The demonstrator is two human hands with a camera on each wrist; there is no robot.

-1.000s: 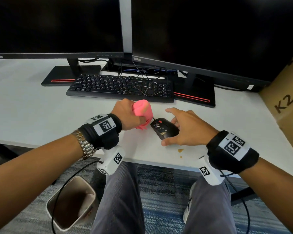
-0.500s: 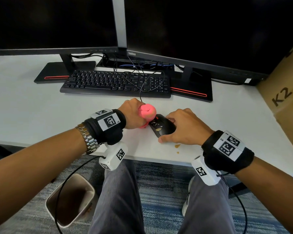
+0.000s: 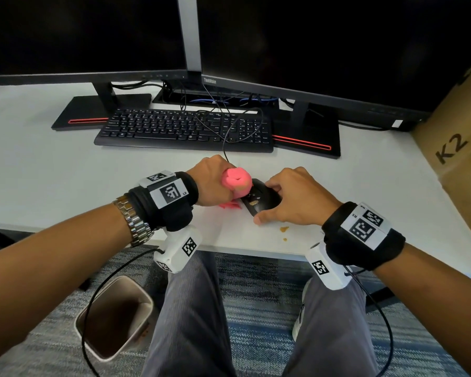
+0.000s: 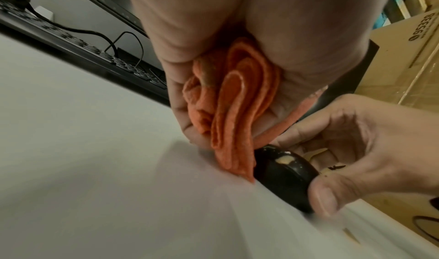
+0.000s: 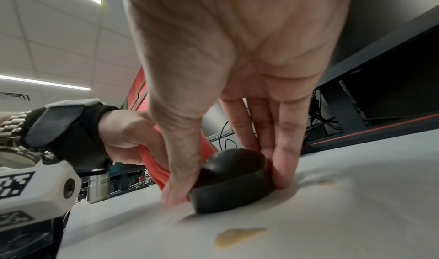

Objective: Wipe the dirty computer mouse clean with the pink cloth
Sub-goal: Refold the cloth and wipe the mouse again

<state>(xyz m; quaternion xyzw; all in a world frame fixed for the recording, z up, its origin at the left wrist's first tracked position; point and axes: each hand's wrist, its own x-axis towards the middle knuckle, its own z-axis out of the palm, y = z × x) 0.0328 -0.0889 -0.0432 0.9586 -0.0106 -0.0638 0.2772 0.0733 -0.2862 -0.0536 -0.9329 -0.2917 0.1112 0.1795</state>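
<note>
The black computer mouse [image 3: 261, 200] sits on the white desk [image 3: 52, 180] near its front edge, pinched at the sides by the right hand [image 3: 291, 200], thumb on the near side and fingers on the far side; the left hand [image 3: 211, 183] is clenched around the bunched pink cloth [image 3: 237, 180], whose lower folds hang against the mouse's left flank and brush the desk. A tan smear [image 4: 283, 159] sits on top of the mouse, and as I judge it the cloth is beside that smear rather than on it, so a sideways stroke could miss it or merely push it toward the right hand's fingertips [image 5: 282, 169]; the right hand's pinch looks light, and firm pressure from the cloth might skate the mouse toward the desk edge or tug its cable [image 3: 226, 142], which runs over the keyboard [image 3: 174, 129]; the 2 tan spots [image 3: 284, 229] on the desk just right of the mouse could be picked up again by the cloth or the palm and smeared back on. The mouse's buttons and front end are hidden under the cloth and fingers in every view; the wrist views are blurred at the contact line, so I cannot tell whether the cloth is pressed or just touching; how much dirt lies on the far side is not visible.
</note>
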